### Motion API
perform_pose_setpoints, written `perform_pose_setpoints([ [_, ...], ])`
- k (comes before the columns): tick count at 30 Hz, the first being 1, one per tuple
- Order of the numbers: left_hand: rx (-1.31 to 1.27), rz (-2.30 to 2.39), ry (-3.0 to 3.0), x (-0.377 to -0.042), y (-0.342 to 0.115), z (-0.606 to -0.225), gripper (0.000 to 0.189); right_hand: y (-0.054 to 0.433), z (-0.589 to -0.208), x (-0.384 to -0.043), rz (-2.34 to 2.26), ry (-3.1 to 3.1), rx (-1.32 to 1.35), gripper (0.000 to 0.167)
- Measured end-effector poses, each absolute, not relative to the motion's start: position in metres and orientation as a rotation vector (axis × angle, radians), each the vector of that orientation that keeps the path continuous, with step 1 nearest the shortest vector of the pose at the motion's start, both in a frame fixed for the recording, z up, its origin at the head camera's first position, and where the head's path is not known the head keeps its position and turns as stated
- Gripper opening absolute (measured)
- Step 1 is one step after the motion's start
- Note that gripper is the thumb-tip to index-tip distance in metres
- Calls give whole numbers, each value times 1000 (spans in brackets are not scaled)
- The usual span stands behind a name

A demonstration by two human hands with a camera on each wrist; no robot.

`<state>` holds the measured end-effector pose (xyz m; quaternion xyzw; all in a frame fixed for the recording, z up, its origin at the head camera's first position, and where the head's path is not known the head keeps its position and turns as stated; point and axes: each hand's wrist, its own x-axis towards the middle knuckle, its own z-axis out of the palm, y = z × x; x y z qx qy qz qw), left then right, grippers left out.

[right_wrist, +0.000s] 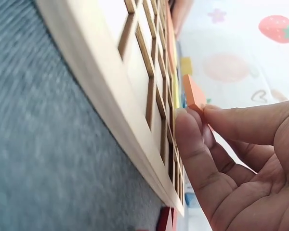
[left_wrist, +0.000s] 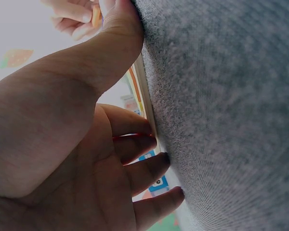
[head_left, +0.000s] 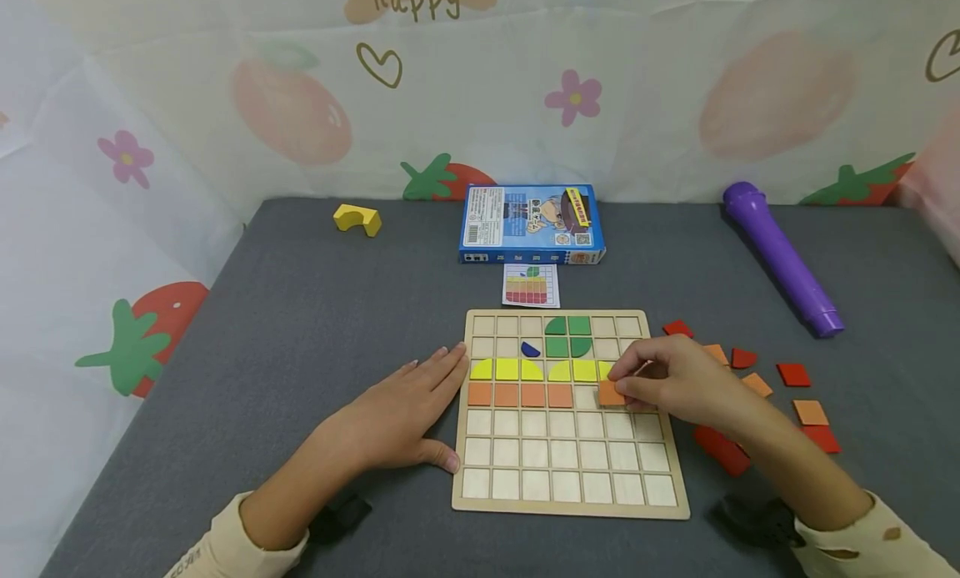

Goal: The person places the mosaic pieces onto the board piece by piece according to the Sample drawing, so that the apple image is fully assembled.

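Note:
A wooden grid board [head_left: 570,511] lies on the grey table. My left hand [head_left: 397,419] is spread on the cloth beside it, with thumb and fingertips along its left edge. Between thumb and fingers my right hand [head_left: 678,378] pinches an orange square tile [head_left: 611,394], tilted over the fourth row. In that row several orange tiles [head_left: 532,395] fill the left cells. Yellow pieces [head_left: 507,369] run along the row above. Farther up sit green pieces [head_left: 557,346] and a dark blue half-round [head_left: 530,349]. The right wrist view shows the held tile [right_wrist: 194,94] raised off the grid.
Loose red tiles [head_left: 793,374] and orange tiles [head_left: 810,411] are scattered right of the board, some under the right forearm. Behind the board lie a small pattern card [head_left: 531,286] and a blue box [head_left: 525,223]. A yellow arch block [head_left: 357,219] and a purple microphone-shaped object [head_left: 783,261] lie farther out.

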<state>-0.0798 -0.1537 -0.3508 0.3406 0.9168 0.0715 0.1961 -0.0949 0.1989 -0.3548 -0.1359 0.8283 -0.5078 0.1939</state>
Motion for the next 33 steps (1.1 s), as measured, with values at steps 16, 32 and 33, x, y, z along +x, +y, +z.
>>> perform_pose_setpoints([
  [16, 954, 188, 2570, -81, -152, -352, 115, 179, -356, -95, -1286, 2458, -547, 6],
  [32, 951, 198, 2552, -81, -153, -350, 113, 197, -349, -81, -1475, 2485, -521, 7],
  [33, 956, 201, 2549, -81, -153, -350, 113, 202, -348, -80, -1469, 2486, -519, 7],
])
